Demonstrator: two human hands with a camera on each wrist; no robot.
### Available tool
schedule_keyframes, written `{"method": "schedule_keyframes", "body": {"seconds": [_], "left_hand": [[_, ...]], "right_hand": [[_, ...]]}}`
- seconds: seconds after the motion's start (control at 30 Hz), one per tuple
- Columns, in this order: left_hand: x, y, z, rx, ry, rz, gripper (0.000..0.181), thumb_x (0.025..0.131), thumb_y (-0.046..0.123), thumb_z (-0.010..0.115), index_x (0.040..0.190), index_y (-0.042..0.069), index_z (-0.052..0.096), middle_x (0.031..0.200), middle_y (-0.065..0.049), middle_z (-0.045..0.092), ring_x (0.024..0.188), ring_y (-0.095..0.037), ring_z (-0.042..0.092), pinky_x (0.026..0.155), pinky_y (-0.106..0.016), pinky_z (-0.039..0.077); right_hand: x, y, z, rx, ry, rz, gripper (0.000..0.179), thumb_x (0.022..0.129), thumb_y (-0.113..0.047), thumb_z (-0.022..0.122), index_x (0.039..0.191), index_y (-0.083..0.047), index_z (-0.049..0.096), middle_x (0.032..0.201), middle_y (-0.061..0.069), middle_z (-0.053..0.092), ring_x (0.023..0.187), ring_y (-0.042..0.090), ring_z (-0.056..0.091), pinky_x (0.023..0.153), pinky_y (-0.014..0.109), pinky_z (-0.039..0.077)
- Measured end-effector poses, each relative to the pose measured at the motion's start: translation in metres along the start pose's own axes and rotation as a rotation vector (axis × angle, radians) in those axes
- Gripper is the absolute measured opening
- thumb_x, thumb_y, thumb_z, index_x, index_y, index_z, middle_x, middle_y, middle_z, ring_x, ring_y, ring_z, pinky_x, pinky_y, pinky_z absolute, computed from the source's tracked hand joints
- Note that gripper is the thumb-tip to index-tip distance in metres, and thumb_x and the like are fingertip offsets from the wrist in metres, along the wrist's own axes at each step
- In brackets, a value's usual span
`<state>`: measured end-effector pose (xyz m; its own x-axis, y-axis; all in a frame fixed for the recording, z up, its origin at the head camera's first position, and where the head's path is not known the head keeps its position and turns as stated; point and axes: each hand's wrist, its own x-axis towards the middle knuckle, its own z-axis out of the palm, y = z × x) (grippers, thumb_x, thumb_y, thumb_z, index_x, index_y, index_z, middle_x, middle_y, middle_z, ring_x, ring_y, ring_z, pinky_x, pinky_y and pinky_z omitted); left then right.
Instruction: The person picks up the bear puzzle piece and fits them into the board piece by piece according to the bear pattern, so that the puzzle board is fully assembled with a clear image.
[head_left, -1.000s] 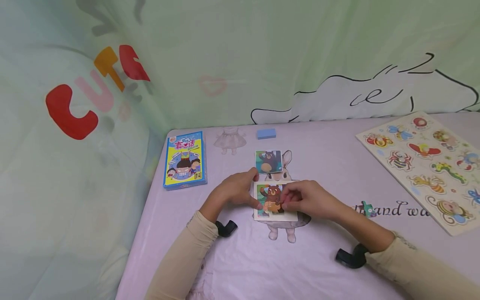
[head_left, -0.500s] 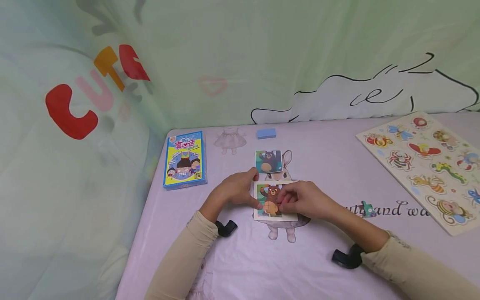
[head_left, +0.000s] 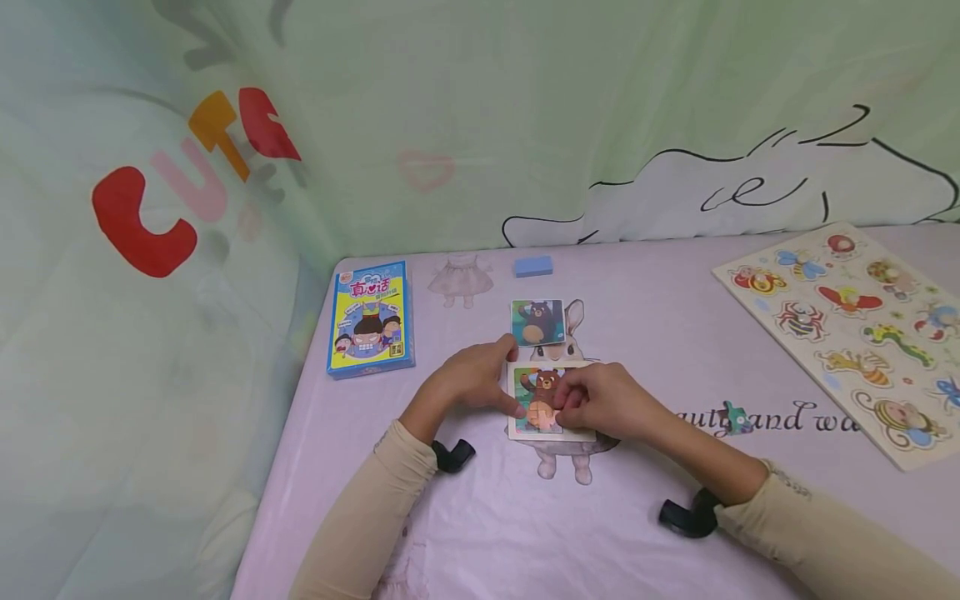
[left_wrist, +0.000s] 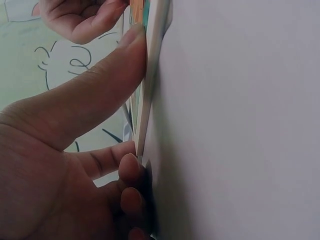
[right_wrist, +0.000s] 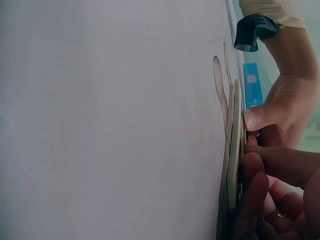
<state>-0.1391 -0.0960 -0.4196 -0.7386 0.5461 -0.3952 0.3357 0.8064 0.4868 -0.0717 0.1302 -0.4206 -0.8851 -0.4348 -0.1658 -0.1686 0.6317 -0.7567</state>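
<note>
A small jigsaw board (head_left: 551, 436) with a pale rim lies on the cloth, its inset picture a brown bear. Against its left side is my left hand (head_left: 472, 379), thumb on the picture and index finger at the far left corner. In the left wrist view, the thumb (left_wrist: 105, 90) lies over the face, with fingers by the edge. My right hand (head_left: 611, 402) covers the board's right part, thumb and index finger pinching a jigsaw piece at the lower right, mostly hidden by the fingertips. Just beyond lies a square bear picture card (head_left: 537, 322).
A loose teal jigsaw piece (head_left: 737, 418) lies right of the right hand. Farther right is a wooden insect puzzle board (head_left: 831, 337). A blue-and-yellow card box (head_left: 369, 321) lies at the left, and a blue block (head_left: 533, 267) at the back. Curtains rise behind.
My right hand has shifted slightly left over the board's lower right, and the bear's lower part there looks fuller. The left hand has stayed in place.
</note>
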Motion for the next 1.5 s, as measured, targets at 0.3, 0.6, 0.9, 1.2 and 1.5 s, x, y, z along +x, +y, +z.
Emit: {"method": "schedule_keyframes", "body": {"seconds": [0.3,0.6,0.9,1.2,1.5], "left_hand": [[-0.005,0.012,-0.001,0.043,0.015,0.041,0.064,0.076,0.033,0.091,0.122,0.015,0.051,0.097,-0.001,0.063,0.083,-0.015,0.057,0.072,-0.030,0.045],[0.001,0.013,0.009,-0.059,-0.046,0.194,0.019,0.089,0.029,0.079,0.094,0.017,0.064,0.072,0.006,0.054,0.068,-0.007,0.050,0.065,-0.021,0.038],[0.002,0.013,0.010,-0.063,-0.048,0.202,0.024,0.087,0.029,0.081,0.094,0.015,0.063,0.071,0.006,0.053,0.066,-0.008,0.050,0.064,-0.022,0.037],[0.003,0.014,0.012,-0.046,-0.033,0.189,0.025,0.085,0.029,0.083,0.092,0.017,0.062,0.070,0.006,0.053,0.067,-0.008,0.050,0.063,-0.022,0.037],[0.003,0.015,0.013,-0.029,-0.023,0.181,0.026,0.085,0.029,0.083,0.092,0.017,0.062,0.071,0.006,0.052,0.068,-0.009,0.050,0.064,-0.023,0.036]], "right_hand": [[0.003,0.007,-0.008,-0.019,-0.011,0.032,0.009,0.087,-0.021,0.078,0.083,-0.017,0.070,0.067,-0.007,0.063,0.060,0.010,0.055,0.056,0.024,0.043],[0.008,0.012,-0.015,0.060,-0.145,0.060,0.013,0.085,-0.018,0.081,0.085,-0.014,0.068,0.068,-0.001,0.057,0.057,0.014,0.054,0.056,0.026,0.044],[0.010,0.009,-0.015,0.023,-0.157,0.063,0.021,0.079,-0.019,0.085,0.084,-0.013,0.065,0.068,-0.002,0.056,0.060,0.015,0.054,0.056,0.026,0.043],[0.011,0.012,-0.014,0.001,-0.153,0.049,0.021,0.078,-0.020,0.085,0.084,-0.015,0.065,0.068,-0.003,0.056,0.063,0.014,0.053,0.056,0.026,0.042],[0.011,0.013,-0.013,0.001,-0.148,0.048,0.022,0.077,-0.020,0.085,0.083,-0.015,0.065,0.068,-0.003,0.055,0.064,0.014,0.053,0.056,0.027,0.042]]}}
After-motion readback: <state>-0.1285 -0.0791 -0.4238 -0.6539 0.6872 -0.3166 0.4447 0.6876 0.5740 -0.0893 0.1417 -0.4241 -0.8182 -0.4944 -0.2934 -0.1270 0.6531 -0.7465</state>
